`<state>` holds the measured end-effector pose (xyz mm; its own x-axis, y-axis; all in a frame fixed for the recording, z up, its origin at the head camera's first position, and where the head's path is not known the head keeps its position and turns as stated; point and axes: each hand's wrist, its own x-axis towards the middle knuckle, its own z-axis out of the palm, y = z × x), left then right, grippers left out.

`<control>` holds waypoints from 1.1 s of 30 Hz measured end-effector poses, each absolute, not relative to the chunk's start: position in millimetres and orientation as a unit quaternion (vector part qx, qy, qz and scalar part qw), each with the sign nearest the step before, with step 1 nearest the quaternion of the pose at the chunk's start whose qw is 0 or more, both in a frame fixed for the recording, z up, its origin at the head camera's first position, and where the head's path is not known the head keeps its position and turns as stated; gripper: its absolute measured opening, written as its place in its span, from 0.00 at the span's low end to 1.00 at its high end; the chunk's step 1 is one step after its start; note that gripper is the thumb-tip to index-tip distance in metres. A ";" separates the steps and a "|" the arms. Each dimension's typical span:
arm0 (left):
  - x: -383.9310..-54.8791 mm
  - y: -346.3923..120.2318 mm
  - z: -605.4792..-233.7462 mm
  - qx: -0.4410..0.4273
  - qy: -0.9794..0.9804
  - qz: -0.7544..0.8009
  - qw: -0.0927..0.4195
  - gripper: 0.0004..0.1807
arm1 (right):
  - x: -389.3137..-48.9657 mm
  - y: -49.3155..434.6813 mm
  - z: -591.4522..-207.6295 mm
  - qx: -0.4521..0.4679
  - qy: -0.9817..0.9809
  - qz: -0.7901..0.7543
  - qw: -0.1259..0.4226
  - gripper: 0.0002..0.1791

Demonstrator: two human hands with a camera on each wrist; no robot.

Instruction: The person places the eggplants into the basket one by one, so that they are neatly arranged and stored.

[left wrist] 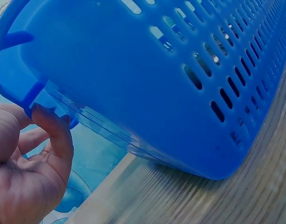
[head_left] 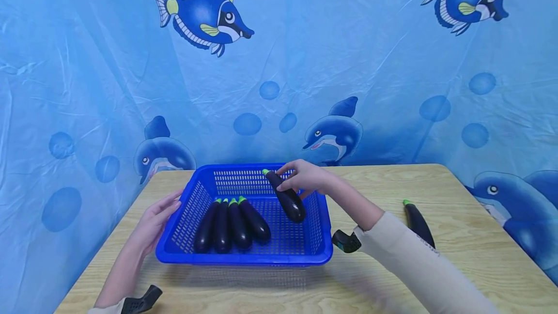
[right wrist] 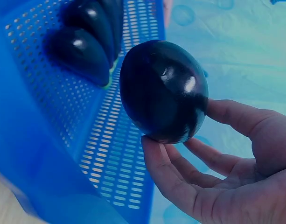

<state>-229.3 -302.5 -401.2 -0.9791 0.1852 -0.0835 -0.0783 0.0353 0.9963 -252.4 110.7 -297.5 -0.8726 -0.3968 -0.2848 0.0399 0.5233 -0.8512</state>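
My right hand [head_left: 306, 177] holds a dark purple eggplant [head_left: 288, 202] over the right part of a blue plastic basket [head_left: 244, 259]. Its green stem end points up and left, while the rounded end hangs lower. In the right wrist view, thumb and fingers pinch the eggplant [right wrist: 163, 91] from its sides. Several more eggplants [head_left: 240, 229] lie side by side in the basket's left half, stems toward the back. At the basket's left side, my left hand [head_left: 150, 224] grips the rim, fingers curled at its edge in the left wrist view.
One more eggplant [head_left: 418, 224] lies on the wooden table [head_left: 375, 183] to the right, partly hidden behind my right sleeve [head_left: 405, 251]. Behind the table hangs a blue curtain [head_left: 279, 62] printed with fish and dolphins.
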 end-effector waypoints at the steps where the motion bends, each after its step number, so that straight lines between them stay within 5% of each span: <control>1: -229.3 -302.6 -401.2 0.038 0.713 0.694 0.095 0.32 | -253.3 109.3 -299.0 -0.103 0.842 -0.477 0.230 0.28; 12: -229.7 -305.3 -403.1 0.054 0.707 0.698 0.100 0.26 | -260.3 90.0 -310.3 -0.071 0.845 -0.466 0.253 0.27; 33: -227.4 -303.4 -402.8 0.062 0.712 0.693 0.097 0.30 | -271.8 65.8 -332.5 -0.030 0.845 -0.458 0.275 0.23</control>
<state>-227.4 -303.4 -402.8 -0.9736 0.2221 -0.0520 -0.0459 0.0325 0.9984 -271.8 65.8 -332.5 -0.8472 -0.3022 -0.4370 0.2013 0.5786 -0.7904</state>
